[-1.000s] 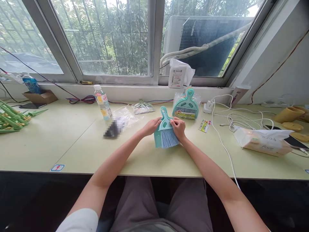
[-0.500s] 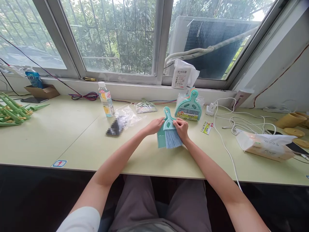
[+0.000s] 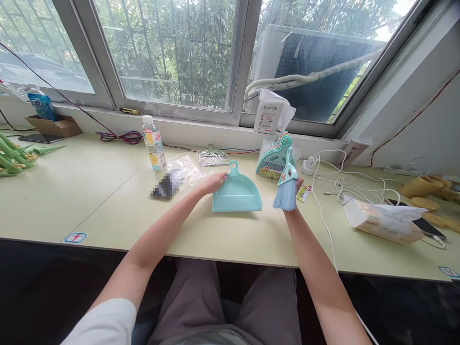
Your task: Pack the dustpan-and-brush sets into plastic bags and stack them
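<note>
My left hand (image 3: pixel 214 183) grips the upper left edge of a turquoise dustpan (image 3: pixel 237 191), whose wide lip faces me. A matching hand brush (image 3: pixel 286 191) with pale blue bristles is held by my right hand (image 3: pixel 299 184), apart from the dustpan on its right. The brush stands with its handle up and bristles down, hiding most of my right fingers. Behind it leans a stack of packed dustpan-and-brush sets (image 3: pixel 272 160). Beside my right hand lies a small yellow-green card (image 3: pixel 304 192).
A drink bottle (image 3: pixel 154 143), a crumpled clear bag (image 3: pixel 187 168) and another wrapped set (image 3: pixel 212 157) stand left and behind. On the right are white cables (image 3: pixel 345 184) and a tissue pack (image 3: pixel 383 221). The table's front edge (image 3: pixel 230 261) runs close to my lap.
The brush has come away from the dustpan and moved right in my right hand. The dustpan has turned to show its full width, still in my left hand.
</note>
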`<state>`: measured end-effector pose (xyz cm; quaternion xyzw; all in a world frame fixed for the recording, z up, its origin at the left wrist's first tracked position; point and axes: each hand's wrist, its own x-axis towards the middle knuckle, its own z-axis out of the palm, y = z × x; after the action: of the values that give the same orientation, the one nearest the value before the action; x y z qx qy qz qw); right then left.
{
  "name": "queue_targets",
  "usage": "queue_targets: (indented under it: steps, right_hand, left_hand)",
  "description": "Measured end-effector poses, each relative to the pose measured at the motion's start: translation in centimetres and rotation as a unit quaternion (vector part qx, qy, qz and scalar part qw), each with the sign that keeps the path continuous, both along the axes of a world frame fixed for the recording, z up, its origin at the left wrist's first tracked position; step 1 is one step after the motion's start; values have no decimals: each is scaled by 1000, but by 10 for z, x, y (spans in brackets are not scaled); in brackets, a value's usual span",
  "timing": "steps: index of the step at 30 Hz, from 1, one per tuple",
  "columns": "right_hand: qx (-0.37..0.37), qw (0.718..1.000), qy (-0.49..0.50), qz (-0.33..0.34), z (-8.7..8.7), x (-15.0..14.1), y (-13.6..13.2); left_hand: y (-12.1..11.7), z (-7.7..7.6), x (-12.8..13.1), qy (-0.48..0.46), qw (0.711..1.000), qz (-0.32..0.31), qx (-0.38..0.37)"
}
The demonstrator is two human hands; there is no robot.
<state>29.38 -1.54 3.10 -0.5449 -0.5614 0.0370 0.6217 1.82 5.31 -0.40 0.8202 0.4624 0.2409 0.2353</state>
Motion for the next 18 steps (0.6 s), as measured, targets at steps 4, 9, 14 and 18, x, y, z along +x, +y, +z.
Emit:
queue_targets:
  steps: [4,9,14,18]
  right_hand:
    - [-50,984,-154,-76,-17,23,14]
    - [-182,911,-364,-61,-47,23,21]
    - [-244,874,-417,-52,-48,20,19]
    - [-234,892,-382,-66,-41,19,15]
  left_hand:
    - [10,-2,-13,55,997,39,36]
    - [17,-5,-31,128,989,62,30]
    - [10,-3,-34,116,991,39,48]
    - [8,-3,-33,89,993,62,54]
